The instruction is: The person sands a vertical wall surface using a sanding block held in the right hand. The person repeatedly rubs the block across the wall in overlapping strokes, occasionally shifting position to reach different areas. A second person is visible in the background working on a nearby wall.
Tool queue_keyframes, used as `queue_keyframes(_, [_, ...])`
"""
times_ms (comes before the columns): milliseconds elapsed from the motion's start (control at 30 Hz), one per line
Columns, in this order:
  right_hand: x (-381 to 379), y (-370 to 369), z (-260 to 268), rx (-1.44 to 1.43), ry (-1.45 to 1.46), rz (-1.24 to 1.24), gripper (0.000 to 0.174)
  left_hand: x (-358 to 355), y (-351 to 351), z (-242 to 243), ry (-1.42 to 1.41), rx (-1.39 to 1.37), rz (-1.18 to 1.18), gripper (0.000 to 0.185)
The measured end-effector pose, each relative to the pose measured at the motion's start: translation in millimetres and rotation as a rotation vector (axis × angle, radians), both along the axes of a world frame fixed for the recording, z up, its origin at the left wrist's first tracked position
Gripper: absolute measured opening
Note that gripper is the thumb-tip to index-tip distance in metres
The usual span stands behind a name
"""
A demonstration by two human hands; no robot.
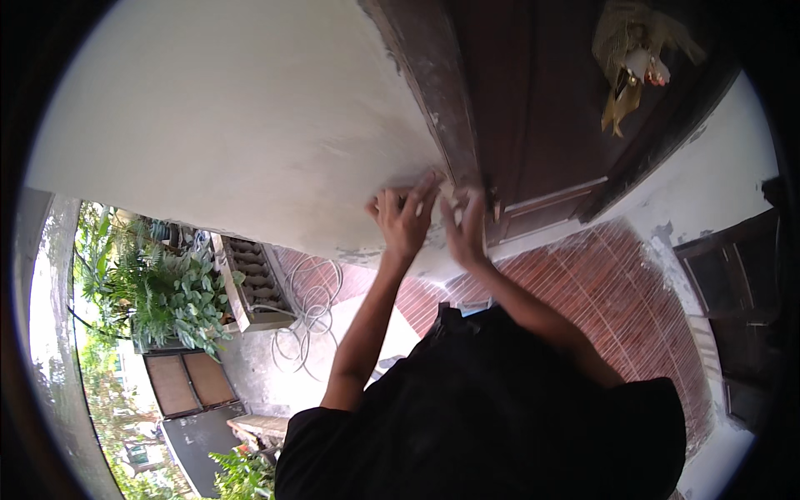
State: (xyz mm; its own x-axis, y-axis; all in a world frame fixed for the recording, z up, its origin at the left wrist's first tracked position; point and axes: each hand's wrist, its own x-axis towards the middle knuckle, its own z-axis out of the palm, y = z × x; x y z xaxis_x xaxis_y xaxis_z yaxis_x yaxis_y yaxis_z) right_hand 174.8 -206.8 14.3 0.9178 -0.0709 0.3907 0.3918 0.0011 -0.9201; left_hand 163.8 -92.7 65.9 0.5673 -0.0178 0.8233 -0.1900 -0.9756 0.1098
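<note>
My left hand (402, 215) is raised against the pale plastered wall (250, 125), beside the dark wooden door frame (437, 94). Its fingers are bent, and whether they pinch something small is unclear. Just to its right, my right hand (465, 225) is held up at the edge of the frame, its fingers spread and blurred. A small light patch shows between the two hands at the wall's edge. The dark wooden door (519, 112) stands behind and to the right, with a metal fitting (495, 203) close to my right hand.
A mesh and ribbon decoration (637, 62) hangs on the door. Red tiles (581, 294) cover the floor. At the left are a coiled hose (306, 319), a baluster railing (253, 275) and leafy plants (181, 294). Dark cabinet-like panels (725, 281) stand at the right.
</note>
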Motion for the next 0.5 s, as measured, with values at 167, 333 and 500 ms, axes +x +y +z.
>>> queue_keyframes(167, [-26.1,20.8,8.1,0.345,0.226,0.365,0.031,-34.6,-9.6,-6.8,0.05,-0.328,-0.108,0.052])
queue_keyframes(333, [-37.9,41.0,39.8,0.361,0.339,0.568,0.029,-74.7,9.2,3.0,0.026,-0.526,-0.167,0.06])
queue_keyframes(500, [-28.6,59.1,92.4,0.043,-0.034,0.388,0.038,-132.3,42.5,12.4,0.008,-0.642,-0.178,0.057])
